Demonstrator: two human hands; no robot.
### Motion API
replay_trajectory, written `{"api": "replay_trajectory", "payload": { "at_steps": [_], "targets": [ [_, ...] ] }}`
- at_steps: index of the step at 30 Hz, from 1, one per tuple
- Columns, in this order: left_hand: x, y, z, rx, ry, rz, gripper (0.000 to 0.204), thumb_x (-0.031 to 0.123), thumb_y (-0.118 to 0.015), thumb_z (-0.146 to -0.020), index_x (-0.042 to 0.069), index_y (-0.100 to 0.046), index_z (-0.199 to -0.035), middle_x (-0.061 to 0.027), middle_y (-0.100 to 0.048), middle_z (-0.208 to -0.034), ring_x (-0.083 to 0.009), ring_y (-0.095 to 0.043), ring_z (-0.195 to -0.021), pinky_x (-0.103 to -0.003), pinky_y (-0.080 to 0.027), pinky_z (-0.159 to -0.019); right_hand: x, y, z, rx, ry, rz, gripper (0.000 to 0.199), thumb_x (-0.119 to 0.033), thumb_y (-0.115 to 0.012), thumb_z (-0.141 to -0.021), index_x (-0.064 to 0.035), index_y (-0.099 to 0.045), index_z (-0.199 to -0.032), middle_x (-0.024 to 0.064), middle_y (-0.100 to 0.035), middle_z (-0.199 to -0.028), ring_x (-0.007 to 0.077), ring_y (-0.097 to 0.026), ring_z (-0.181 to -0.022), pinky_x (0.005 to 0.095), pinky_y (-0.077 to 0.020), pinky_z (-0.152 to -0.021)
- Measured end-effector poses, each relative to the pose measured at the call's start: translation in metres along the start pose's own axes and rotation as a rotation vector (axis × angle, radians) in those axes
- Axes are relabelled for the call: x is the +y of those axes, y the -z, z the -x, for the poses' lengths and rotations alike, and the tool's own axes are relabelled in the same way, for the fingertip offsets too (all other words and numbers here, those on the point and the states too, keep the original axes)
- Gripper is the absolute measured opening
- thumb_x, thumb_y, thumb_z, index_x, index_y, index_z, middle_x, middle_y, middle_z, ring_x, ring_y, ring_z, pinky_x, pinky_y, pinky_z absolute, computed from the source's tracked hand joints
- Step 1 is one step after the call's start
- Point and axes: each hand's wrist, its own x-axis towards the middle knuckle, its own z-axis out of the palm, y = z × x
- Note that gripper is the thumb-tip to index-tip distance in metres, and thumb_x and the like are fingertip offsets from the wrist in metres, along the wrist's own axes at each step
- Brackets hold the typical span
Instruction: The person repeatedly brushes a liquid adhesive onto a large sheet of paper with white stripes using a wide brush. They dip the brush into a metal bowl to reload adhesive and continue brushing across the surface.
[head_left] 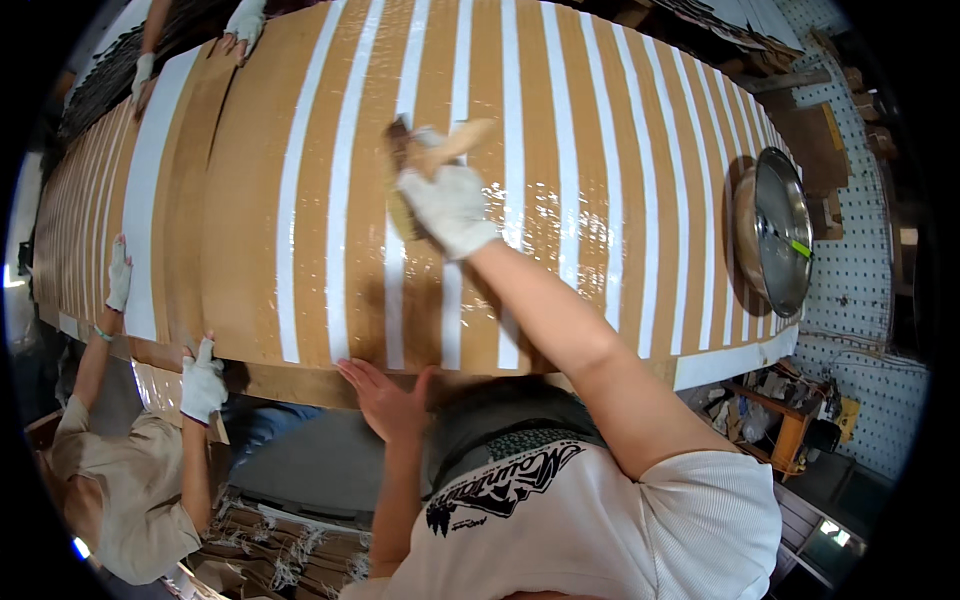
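My right hand (455,212), in a white glove, is closed around a wide brush with a pale wooden handle (468,138). Motion blurs the brush, whose head lies over the tan boards (548,130) with white strips between them. Wet, glossy streaks shine around my right hand and farther right. Bare and with fingers spread, my left hand (388,402) rests at the near edge of the boards.
At the right stands a round metal basin (784,235) with a bright green piece in it. Another person's gloved hands (203,385) are at the near left edge. More gloved hands (245,28) touch the far left edge. Behind the basin is a dotted wall covering (858,200).
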Motion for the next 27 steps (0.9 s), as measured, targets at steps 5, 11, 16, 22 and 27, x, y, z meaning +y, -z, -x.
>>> {"api": "replay_trajectory", "payload": {
  "at_steps": [5,11,16,22,27],
  "targets": [
    [-0.010,0.001,0.000,-0.009,0.020,-0.025,0.115,0.066,-0.070,-0.075,-0.021,-0.031,-0.139,-0.0400,-0.026,-0.148,-0.0491,-0.026,-0.141,-0.046,-0.033,-0.114,0.085,0.155,0.074,0.293,-0.223,-0.234,0.049,-0.014,-0.063,-0.091,-0.0007,-0.048,-0.136,0.0056,-0.064,-0.113,0.0130,-0.059,-0.097,0.0291,-0.0490,-0.087],
    [-0.017,-0.005,-0.001,0.059,-0.010,0.004,0.113,0.066,-0.069,-0.077,-0.021,-0.032,-0.138,-0.0407,-0.027,-0.147,-0.0497,-0.027,-0.141,-0.046,-0.030,-0.115,0.216,0.259,0.158,0.755,-0.205,-0.269,0.060,-0.007,-0.064,-0.089,0.0056,-0.041,-0.143,0.0131,-0.058,-0.132,0.0201,-0.058,-0.115,0.0318,-0.0423,-0.104],
    [-0.013,-0.003,0.004,0.088,-0.025,-0.036,0.112,0.067,-0.067,-0.078,-0.022,-0.033,-0.137,-0.0412,-0.030,-0.146,-0.0491,-0.030,-0.140,-0.045,-0.036,-0.112,0.145,0.201,0.125,0.634,-0.367,0.005,0.044,-0.028,-0.057,-0.090,-0.0008,-0.060,-0.124,0.0161,-0.073,-0.097,0.0321,-0.070,-0.089,0.0411,-0.0547,-0.081],
    [-0.015,-0.005,0.008,0.098,-0.096,-0.043,0.106,0.066,-0.064,-0.082,-0.018,-0.033,-0.140,-0.0376,-0.032,-0.147,-0.0446,-0.036,-0.138,-0.043,-0.042,-0.107,-0.024,-0.012,0.102,-0.063,0.365,0.397,0.006,-0.016,-0.055,-0.085,-0.0121,-0.059,-0.088,0.0141,-0.063,-0.070,0.0321,-0.066,-0.069,0.0474,-0.0511,-0.061],
    [-0.020,-0.003,0.010,0.065,-0.085,-0.065,0.093,0.056,-0.064,-0.087,-0.014,-0.035,-0.141,-0.0355,-0.033,-0.148,-0.0438,-0.041,-0.136,-0.043,-0.044,-0.105,-0.030,-0.078,0.105,-0.256,0.100,0.333,0.013,-0.027,-0.049,-0.093,-0.0168,-0.056,-0.098,0.0160,-0.065,-0.094,0.0337,-0.066,-0.081,0.0456,-0.0522,-0.064]
  ]
}}
